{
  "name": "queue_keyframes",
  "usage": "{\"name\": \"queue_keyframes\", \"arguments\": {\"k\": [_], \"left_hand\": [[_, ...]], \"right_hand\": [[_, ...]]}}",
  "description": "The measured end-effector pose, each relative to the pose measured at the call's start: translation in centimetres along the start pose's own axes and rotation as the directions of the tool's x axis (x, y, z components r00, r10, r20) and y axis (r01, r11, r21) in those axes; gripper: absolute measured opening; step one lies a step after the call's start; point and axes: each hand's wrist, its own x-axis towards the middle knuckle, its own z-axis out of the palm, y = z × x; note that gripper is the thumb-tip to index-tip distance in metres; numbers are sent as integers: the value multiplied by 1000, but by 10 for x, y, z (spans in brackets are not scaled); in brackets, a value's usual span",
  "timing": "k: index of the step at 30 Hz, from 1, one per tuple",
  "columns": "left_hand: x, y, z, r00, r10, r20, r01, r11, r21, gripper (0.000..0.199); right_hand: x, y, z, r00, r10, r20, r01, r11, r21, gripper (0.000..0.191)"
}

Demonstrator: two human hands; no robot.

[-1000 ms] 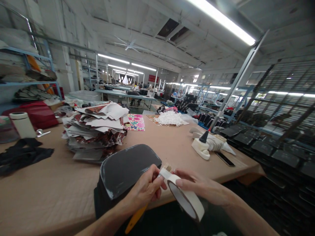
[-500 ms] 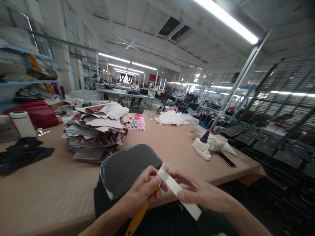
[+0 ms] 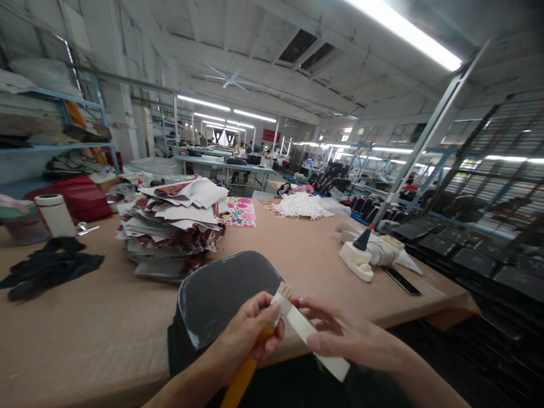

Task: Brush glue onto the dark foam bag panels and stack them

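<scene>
My left hand (image 3: 255, 326) is closed on a paintbrush with a yellow handle (image 3: 240, 381). Its pale bristles (image 3: 285, 290) point up and away from me, above the fingers. A white strip (image 3: 302, 327), like tape or webbing, lies across the brush just below the bristles, pinched there by the left thumb. My right hand (image 3: 340, 331) grips the strip further along, thumb on top, and the free end hangs past it. Behind my left hand a dark grey, rounded block-like piece (image 3: 232, 289) with whitish smears along its edge sits at the table's front.
A tall stack of printed sheets (image 3: 174, 226) stands at left, beside black cloth (image 3: 53, 266) and a white flask (image 3: 55, 215). On the right lie a cream-coloured holder with a dark cone (image 3: 357, 260) and a phone (image 3: 402, 281). White strips (image 3: 300, 205) are heaped further back.
The view has turned slightly left, so the table's things appear further right. Both hands keep their hold on the brush and strip, with only small movement.
</scene>
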Motion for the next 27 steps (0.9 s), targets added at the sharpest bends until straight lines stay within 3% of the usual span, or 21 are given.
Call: {"name": "queue_keyframes", "arguments": {"k": [8, 13, 15, 19, 24, 27], "left_hand": [[-5, 2, 2, 999, 31, 10, -32, 996, 79, 30], [-10, 6, 5, 997, 76, 26, -78, 993, 88, 30], [-11, 8, 6, 995, 79, 55, -84, 992, 98, 30], [-12, 11, 9, 996, 35, 88, -46, 991, 122, 33], [-16, 14, 15, 998, 21, 64, -28, 994, 109, 29], [-16, 14, 18, 997, -11, 76, 4, 996, 91, 33]], "right_hand": [[6, 11, -4, 999, -29, 37, 28, 999, 26, 68], [2, 8, -3, 1000, 7, 25, -6, 999, -39, 55], [1, 6, -1, 999, -37, 13, 37, 998, -51, 48], [-2, 2, 4, 987, -156, 29, 158, 985, -70, 36], [-7, 4, 6, 998, -64, -15, 61, 987, -146, 39], [-8, 4, 9, 987, -161, -15, 157, 976, -150, 30]]}}
